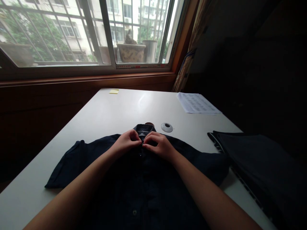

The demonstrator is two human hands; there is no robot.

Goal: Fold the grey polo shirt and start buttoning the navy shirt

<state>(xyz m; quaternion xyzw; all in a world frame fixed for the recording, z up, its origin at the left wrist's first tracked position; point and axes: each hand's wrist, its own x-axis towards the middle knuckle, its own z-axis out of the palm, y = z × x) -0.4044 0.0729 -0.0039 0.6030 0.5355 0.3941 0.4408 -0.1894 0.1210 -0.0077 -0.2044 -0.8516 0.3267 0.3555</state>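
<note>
Left hand [128, 140] and right hand [160, 145] pinch a dark shirt [148, 191] between thumbs and forefingers just below its collar [137, 127], apparently working its front opening [140, 155], which calls for small, precise fingertip moves. Short-sleeved, the shirt lies front up, sleeves spread, on a white table [83, 124].

two hands [127, 140] [161, 147], one collared shirt [120, 191], one yellow note [114, 91], one round grommet [165, 129], one paper stack [198, 103], one table [134, 108]
</note>
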